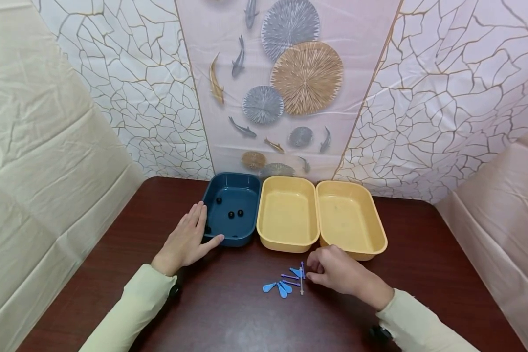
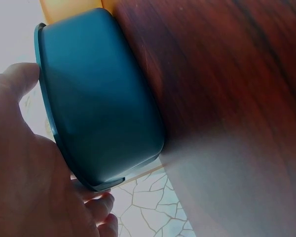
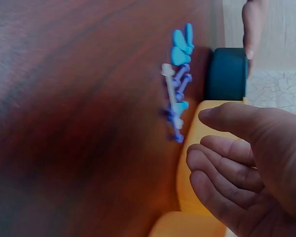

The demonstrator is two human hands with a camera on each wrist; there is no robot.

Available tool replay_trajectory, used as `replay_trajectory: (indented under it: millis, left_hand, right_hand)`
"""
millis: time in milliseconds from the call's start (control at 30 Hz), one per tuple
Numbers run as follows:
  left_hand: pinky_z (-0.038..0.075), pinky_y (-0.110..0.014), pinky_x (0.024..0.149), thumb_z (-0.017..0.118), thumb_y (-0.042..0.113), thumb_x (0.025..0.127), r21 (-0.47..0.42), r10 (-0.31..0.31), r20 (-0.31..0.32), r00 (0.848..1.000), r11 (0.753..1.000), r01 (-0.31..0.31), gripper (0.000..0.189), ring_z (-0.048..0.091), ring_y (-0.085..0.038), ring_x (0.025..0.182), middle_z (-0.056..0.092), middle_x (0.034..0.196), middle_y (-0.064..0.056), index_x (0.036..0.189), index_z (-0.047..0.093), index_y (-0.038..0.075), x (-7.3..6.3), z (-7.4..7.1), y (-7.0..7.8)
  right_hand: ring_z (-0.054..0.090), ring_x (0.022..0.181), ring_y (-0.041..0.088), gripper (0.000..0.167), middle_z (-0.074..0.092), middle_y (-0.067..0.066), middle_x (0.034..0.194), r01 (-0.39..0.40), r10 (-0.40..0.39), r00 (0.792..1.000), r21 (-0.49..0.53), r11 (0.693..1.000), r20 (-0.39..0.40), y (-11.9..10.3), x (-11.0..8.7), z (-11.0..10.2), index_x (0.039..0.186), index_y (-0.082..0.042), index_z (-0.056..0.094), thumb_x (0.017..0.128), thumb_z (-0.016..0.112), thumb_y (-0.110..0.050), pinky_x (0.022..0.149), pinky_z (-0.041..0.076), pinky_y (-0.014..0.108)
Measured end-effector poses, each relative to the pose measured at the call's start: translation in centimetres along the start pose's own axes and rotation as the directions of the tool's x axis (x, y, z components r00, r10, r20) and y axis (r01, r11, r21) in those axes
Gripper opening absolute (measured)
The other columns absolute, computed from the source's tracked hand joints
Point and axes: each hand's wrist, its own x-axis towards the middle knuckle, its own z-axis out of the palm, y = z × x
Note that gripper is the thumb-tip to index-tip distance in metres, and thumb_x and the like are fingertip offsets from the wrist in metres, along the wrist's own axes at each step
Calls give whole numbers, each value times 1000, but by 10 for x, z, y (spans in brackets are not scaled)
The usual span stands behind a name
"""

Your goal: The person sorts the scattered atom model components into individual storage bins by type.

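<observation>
My left hand (image 1: 186, 244) rests on the near-left corner of a dark blue tray (image 1: 243, 198), its fingers straight along the rim and its thumb on the near edge. Several small black beads (image 1: 231, 214) lie in that tray. My right hand (image 1: 341, 274) hovers just right of a small pile, fingers loosely bent; the right wrist view shows nothing between thumb and fingers (image 3: 222, 192). The pile holds several light blue teardrop-shaped pieces (image 1: 269, 287), several short purple rods (image 1: 289, 276) with knobbed ends and one longer whitish rod (image 3: 170, 89).
Two yellow trays, one in the middle (image 1: 289, 215) and one at the right (image 1: 352, 215), stand beside the blue tray along the back of the dark wooden table (image 1: 229, 313). Behind them hangs a patterned cloth (image 1: 361, 29).
</observation>
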Motion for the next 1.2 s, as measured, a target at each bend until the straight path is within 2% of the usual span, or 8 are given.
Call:
replay_trajectory:
  millis: [233,433,900,1200]
  left_hand:
    - [25,-62,130,55,61,102,1,0,5,1000,1000,0,100,20,-46,162,19,174,-27,165,20,-8,0,0,0]
    - [26,-63,129,55,60,102,-6,6,-9,1000,1000,-6,99,21,-47,162,20,174,-28,164,20,-9,0,-1,1]
    - [25,-62,130,54,61,102,1,-4,8,1000,1000,4,100,20,-47,162,18,175,-27,165,19,-8,1,2,1]
    - [24,-62,130,54,62,102,6,-3,14,1000,1000,3,101,19,-46,163,17,175,-27,165,18,-8,1,0,0]
  right_hand:
    - [60,65,-6,10,72,-8,72,-38,39,998,20,999,-54,4,-1,20,86,-10,75,88,84,-11,59,53,17]
    - [59,62,-8,12,71,-8,69,-62,64,996,28,998,-68,4,0,27,82,-12,73,88,83,-11,58,52,17]
    - [52,56,-7,16,66,-11,63,-98,86,987,-83,992,-138,4,2,29,74,-14,70,81,80,-5,53,45,16]
    - [54,59,-7,12,67,-10,67,-127,116,982,-70,989,-152,3,-4,19,79,-13,72,82,80,-5,56,47,16]
